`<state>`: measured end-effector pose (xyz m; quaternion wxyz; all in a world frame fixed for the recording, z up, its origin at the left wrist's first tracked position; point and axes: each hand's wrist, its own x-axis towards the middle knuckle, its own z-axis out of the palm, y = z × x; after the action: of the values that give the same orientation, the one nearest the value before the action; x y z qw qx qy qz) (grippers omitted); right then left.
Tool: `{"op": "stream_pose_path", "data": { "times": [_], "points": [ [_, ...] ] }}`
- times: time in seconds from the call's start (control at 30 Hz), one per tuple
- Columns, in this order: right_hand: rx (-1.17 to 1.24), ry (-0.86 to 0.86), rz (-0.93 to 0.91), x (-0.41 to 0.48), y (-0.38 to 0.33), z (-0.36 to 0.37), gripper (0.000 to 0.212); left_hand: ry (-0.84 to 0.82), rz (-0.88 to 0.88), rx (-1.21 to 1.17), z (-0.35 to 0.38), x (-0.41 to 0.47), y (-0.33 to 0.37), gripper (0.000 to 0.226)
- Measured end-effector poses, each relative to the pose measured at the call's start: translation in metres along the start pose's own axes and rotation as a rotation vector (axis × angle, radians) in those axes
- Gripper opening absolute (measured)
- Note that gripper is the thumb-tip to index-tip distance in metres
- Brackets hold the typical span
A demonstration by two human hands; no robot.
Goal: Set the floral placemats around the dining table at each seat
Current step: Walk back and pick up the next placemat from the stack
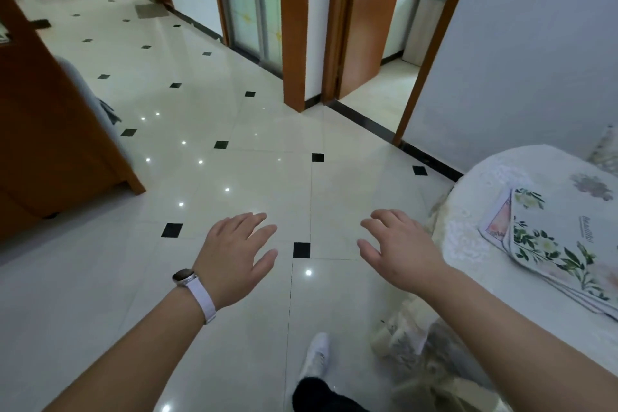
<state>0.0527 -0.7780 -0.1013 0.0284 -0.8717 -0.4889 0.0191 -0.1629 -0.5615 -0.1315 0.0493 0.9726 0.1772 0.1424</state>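
A stack of floral placemats [555,244], white with green leaves and pale flowers, lies on the dining table [481,184] at the right edge of the head view. The round table wears a white lace cloth. My left hand [237,257] hovers palm down over the floor at centre, fingers spread, holding nothing, with a white watch on the wrist. My right hand [401,251] hovers the same way, empty, just left of the table's edge and apart from the placemats.
Glossy cream floor tiles [234,160] with small black squares spread ahead. A wooden cabinet [50,144] stands at left. Wooden door frames, a glass sliding door [254,3] and an open doorway [378,84] lie ahead. A cushioned chair [414,341] sits below the table edge.
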Motion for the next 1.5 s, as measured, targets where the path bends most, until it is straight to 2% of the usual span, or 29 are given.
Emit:
{"op": "stream_pose_path", "data": {
  "times": [0.2,0.4,0.6,0.77,0.93,1.03,1.1,1.3,1.4,1.5],
  "points": [
    [0.072,0.014,0.063,0.079,0.037,0.004,0.052,-0.032,0.078,0.024,0.015,0.109,-0.021,0.044],
    [0.105,0.057,0.121,0.164,0.084,-0.011,0.047,-0.028,0.169,0.070,0.015,0.231,-0.027,0.045],
    [0.096,0.051,0.230,0.193,0.130,-0.014,0.047,-0.067,0.248,0.025,0.047,0.310,-0.014,0.046],
    [0.096,0.041,0.423,0.197,0.175,-0.012,0.048,-0.091,0.390,-0.058,0.080,0.381,0.009,0.046],
    [0.129,0.033,0.630,0.206,0.207,0.001,0.060,-0.145,0.554,-0.137,0.125,0.455,0.028,0.046],
    [0.123,0.023,0.768,0.223,0.228,0.005,0.050,-0.170,0.658,-0.192,0.152,0.506,0.039,0.047],
    [0.133,0.039,0.851,0.244,0.239,0.006,0.056,-0.193,0.727,-0.224,0.164,0.543,0.044,0.047],
    [0.131,0.087,0.998,0.317,0.257,-0.003,0.046,-0.247,0.886,-0.314,0.201,0.634,0.051,0.048],
    [0.099,0.135,1.095,0.324,0.266,-0.011,0.042,-0.294,0.969,-0.351,0.218,0.666,0.068,0.048],
    [0.064,0.100,1.227,0.302,0.270,-0.013,0.041,-0.322,1.100,-0.371,0.232,0.681,0.100,0.045]
  ]
}}
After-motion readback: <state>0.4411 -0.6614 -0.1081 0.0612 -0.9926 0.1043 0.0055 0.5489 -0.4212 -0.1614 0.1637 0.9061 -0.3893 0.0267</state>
